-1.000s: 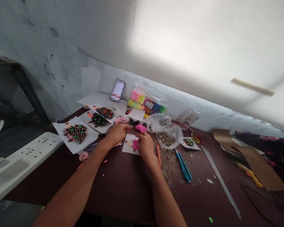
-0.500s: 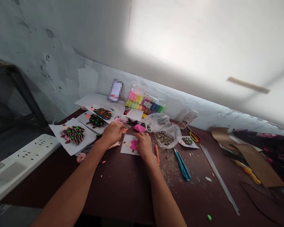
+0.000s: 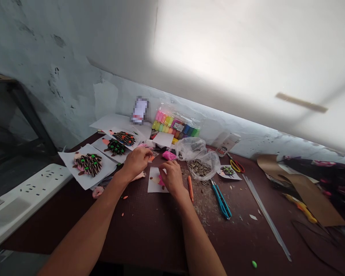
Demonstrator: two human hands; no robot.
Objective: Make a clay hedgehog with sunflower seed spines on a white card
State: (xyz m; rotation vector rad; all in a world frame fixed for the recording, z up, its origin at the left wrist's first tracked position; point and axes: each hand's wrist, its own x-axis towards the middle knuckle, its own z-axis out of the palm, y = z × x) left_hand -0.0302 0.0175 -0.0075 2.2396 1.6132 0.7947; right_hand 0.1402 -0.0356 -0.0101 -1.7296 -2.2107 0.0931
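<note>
While the right hand [image 3: 172,177] curls down over a small white card [image 3: 154,186] on the dark table [image 3: 149,237], its fingers cover most of the pink clay [image 3: 161,181] stuck there — whether they pinch it, I cannot tell. The left hand [image 3: 136,163] is half closed too, its grip unclear, with a block of bright pink clay [image 3: 169,155] near it — a plastic bag of striped sunflower seeds [image 3: 199,168] lies just right of the card.

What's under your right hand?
A white card with pink clay on it; your right hand covers the card's right part, so what lies there cannot be seen.
</note>
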